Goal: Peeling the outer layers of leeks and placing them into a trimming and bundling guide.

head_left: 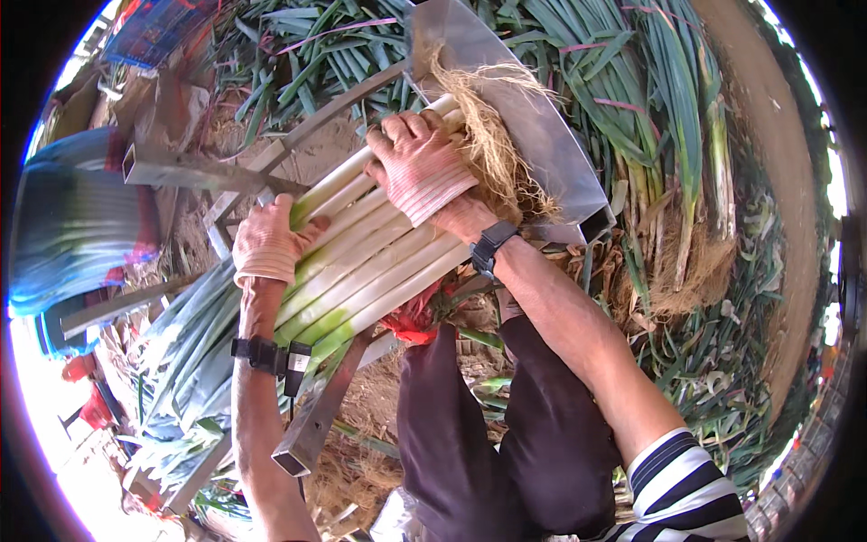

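Note:
A bundle of leeks [361, 248] lies slanting across a metal frame, with white stems, green leaves at lower left and pale stringy roots [497, 135] at upper right. My left hand [269, 239], in a pinkish glove, grips the far edge of the bundle where white turns to green, thumb over the stems. Nearer the roots, my right hand [417, 164], gloved alike, presses across the white stems with its fingers curled over their far side. Beyond the roots a shiny sheet-metal plate [533, 117] stands as an end stop. The undersides of the stems are hidden.
Square metal bars [298, 443] of the frame jut out near my left forearm. Tied leeks [623, 99] are heaped at the far right, with more leaves [316, 54] at the back. A blue bundle [81, 217] stands at left. Red plastic [414, 318] hangs by my knees.

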A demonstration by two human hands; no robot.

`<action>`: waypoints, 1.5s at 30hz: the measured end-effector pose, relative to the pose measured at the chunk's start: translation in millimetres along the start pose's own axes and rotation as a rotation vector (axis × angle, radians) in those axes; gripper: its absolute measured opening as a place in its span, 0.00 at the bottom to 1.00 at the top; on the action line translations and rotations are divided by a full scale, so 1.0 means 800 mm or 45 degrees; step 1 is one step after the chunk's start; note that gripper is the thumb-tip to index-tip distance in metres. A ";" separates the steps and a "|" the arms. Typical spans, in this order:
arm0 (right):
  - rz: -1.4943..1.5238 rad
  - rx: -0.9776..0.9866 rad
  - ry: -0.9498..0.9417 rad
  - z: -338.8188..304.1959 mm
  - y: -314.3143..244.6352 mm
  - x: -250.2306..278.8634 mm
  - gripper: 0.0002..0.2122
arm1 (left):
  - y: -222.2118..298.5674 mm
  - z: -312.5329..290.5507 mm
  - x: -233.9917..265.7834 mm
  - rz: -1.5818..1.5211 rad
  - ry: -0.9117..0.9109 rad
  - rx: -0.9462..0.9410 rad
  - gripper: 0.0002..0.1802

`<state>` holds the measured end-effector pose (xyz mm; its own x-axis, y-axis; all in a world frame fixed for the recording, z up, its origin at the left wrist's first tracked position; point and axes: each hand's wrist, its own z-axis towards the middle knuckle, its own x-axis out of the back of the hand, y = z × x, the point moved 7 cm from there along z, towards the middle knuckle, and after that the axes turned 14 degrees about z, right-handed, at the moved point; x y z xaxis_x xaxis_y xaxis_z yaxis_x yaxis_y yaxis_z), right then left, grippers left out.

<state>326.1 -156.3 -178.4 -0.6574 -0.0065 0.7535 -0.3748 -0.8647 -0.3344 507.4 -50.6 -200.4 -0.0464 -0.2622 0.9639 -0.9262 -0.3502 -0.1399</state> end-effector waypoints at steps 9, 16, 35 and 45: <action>0.038 -0.092 -0.242 0.003 -0.001 -0.010 0.12 | 0.000 -0.041 0.031 0.232 0.505 0.086 0.17; 0.058 -0.220 -0.216 0.002 0.021 -0.009 0.11 | 0.011 -0.023 0.026 0.226 0.504 0.087 0.16; 0.418 -1.990 0.148 -0.574 0.052 0.439 0.16 | -0.204 0.010 0.057 -1.195 0.332 0.282 0.25; 0.251 -1.936 0.244 -0.559 0.202 0.446 0.27 | 0.237 -0.195 0.373 -1.777 0.210 -0.587 0.25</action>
<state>-261.2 -73.5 -216.6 -0.8014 0.1100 0.5879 -0.4862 0.4526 -0.7475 259.8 -54.9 95.9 0.9495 0.1530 0.2739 -0.2895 0.0909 0.9529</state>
